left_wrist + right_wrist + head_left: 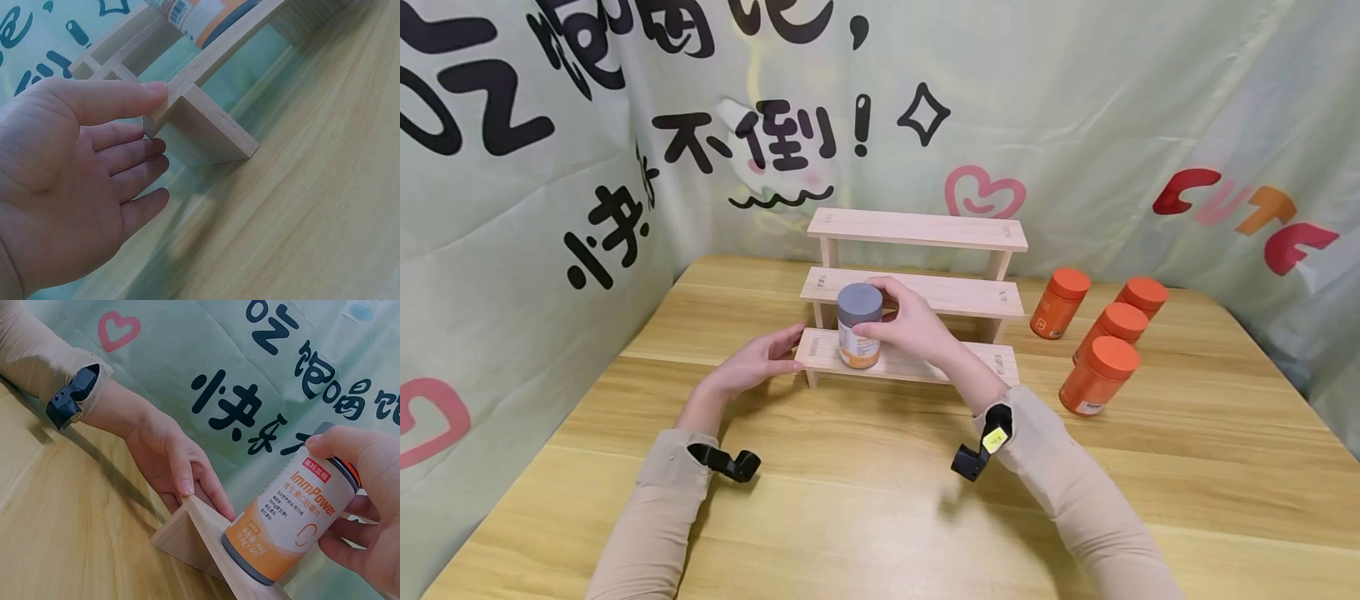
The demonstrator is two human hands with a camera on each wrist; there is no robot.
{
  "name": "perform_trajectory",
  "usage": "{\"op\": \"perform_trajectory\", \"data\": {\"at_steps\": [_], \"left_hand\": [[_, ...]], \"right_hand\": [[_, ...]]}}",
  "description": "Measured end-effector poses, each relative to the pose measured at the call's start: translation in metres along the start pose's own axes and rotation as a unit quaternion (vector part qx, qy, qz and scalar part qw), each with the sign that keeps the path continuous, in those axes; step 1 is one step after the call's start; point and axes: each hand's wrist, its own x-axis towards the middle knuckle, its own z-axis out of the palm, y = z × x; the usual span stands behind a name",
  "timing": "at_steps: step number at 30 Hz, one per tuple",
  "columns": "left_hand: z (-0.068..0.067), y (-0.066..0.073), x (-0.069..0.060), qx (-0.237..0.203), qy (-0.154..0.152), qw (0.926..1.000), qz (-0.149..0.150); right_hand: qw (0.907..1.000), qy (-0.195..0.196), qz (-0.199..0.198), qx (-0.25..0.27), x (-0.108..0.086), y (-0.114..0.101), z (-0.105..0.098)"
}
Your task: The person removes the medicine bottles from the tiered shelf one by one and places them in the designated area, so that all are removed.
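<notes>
On the lowest tier of a three-tier wooden display rack [910,364], near its left end, a vitamin bottle [858,335] stands upright. It has a grey cap and a white and orange label, readable in the right wrist view on the bottle [284,512]. My right hand [917,323] grips it from the right, thumb on the near side and fingers behind. At the left end of that tier, my left hand [762,361] touches the board. The left wrist view shows the left thumb [125,100] against the board's edge, with the other fingers extended loosely beside it.
Several orange bottles with orange lids, the nearest one [1099,377] among them, stand right of the rack on the wooden table [850,517]. A printed cloth [1075,108] hangs behind the table and along its left side.
</notes>
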Motion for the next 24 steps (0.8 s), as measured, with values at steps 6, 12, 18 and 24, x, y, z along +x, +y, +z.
{"op": "perform_trajectory", "data": {"at_steps": [6,12,18,24], "left_hand": [[0.001,-0.001,0.0,0.001,-0.003,1.0,0.003],[0.0,-0.001,0.0,-0.004,-0.007,1.0,0.006],[0.0,-0.001,0.001,0.003,-0.01,0.9999,0.009],[-0.001,-0.001,-0.001,0.002,-0.01,0.9999,0.006]], "right_hand": [[1.0,0.0,0.004,0.007,-0.007,0.001,-0.007],[1.0,0.003,0.002,-0.006,-0.015,0.0,-0.017],[0.9997,0.017,0.007,-0.019,-0.026,-0.003,-0.032],[0.999,0.034,0.017,-0.024,-0.038,-0.005,-0.049]]}}
